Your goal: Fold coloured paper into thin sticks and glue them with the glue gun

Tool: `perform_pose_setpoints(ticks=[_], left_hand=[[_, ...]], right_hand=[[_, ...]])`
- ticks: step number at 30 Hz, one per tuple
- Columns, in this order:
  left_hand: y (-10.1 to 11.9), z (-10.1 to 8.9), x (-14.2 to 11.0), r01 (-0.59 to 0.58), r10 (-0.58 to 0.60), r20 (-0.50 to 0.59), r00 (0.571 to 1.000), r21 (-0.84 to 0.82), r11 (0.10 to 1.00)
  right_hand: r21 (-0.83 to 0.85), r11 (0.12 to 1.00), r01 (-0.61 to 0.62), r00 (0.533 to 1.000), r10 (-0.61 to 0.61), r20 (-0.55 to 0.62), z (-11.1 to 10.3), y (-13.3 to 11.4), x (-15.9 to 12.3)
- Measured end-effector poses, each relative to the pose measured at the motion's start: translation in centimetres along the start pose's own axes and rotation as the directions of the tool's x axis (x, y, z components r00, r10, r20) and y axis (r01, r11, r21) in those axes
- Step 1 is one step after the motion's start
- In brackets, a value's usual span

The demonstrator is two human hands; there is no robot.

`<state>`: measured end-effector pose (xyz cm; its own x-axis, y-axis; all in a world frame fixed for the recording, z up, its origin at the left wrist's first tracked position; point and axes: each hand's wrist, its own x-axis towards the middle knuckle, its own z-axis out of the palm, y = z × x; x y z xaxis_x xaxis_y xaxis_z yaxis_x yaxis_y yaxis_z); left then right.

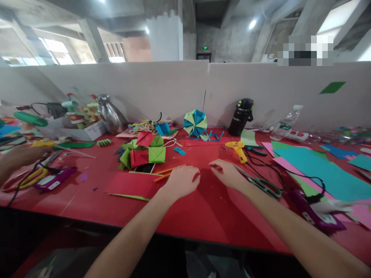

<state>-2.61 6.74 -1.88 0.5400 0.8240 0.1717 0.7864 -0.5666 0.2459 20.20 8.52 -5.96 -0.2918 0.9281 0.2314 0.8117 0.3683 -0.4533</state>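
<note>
My left hand rests on the red table near its middle, fingers curled in; what they hold, if anything, is hidden. My right hand lies a little to the right, its fingers pressed together and pointing left at the other hand. What sits between the fingertips is hidden against the red surface. Two orange sticks lie just left of my left hand, beside a red paper sheet. Grey-handled scissors lie under my right wrist.
Folded red and green paper pieces are piled behind the sheet, with a blue-green paper ball and a black bottle further back. A yellow glue gun, black cables and coloured sheets fill the right. Another person's hand works at far left.
</note>
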Motion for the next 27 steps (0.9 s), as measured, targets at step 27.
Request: perform_pose_setpoints(ticks=[27], left_hand=[[-9.6, -3.5, 2.2, 0.152, -0.160, -0.044, 0.986, -0.152, 0.977]], right_hand=[[-0.523, 0.842, 0.133, 0.983, -0.043, 0.180, 2.0, 3.3, 18.7]])
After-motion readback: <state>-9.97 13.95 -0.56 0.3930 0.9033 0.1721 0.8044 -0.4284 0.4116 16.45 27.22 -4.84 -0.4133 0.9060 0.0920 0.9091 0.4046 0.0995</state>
